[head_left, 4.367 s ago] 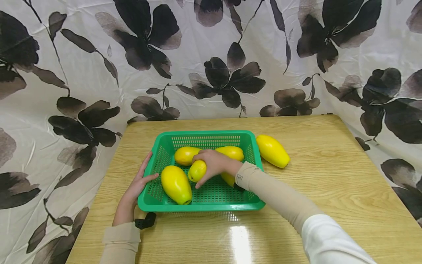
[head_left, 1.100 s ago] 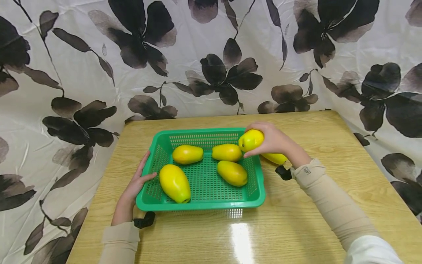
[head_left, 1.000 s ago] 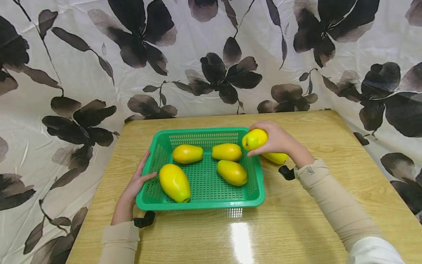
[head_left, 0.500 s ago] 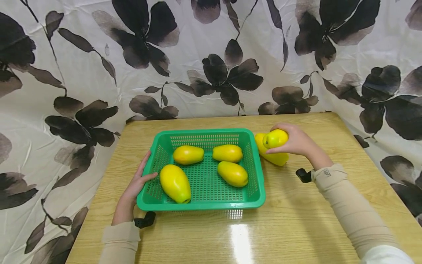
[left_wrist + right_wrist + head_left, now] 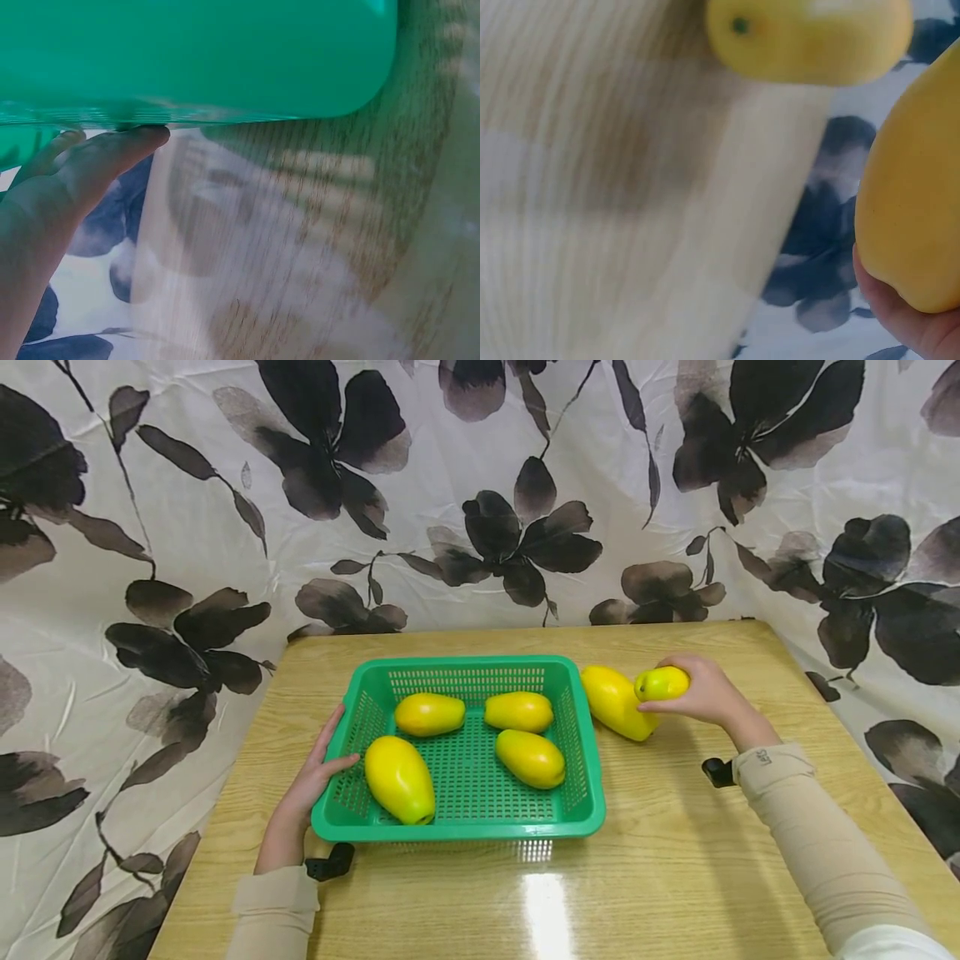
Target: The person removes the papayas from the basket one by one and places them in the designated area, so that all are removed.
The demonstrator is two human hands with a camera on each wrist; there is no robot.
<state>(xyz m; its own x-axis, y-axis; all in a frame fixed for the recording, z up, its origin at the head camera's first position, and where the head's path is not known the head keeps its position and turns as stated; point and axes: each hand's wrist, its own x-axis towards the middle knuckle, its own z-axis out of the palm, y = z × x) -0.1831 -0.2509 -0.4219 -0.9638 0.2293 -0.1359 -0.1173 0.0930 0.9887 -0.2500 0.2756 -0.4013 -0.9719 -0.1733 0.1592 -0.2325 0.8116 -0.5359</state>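
the right hand (image 5: 705, 693) grips a yellow fruit (image 5: 663, 683), fingers curled round it, right of the green basket (image 5: 457, 832); the left hand (image 5: 309, 782) rests straight-fingered against the basket's side. best eased down gently, clear of the bigger fruit (image 5: 613, 700).

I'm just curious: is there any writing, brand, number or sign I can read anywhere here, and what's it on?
Small dark marking on the right sleeve's cuff: looks like lettering, too small to read.
None readable on the yellow fruits, green basket, table or floral cloth.
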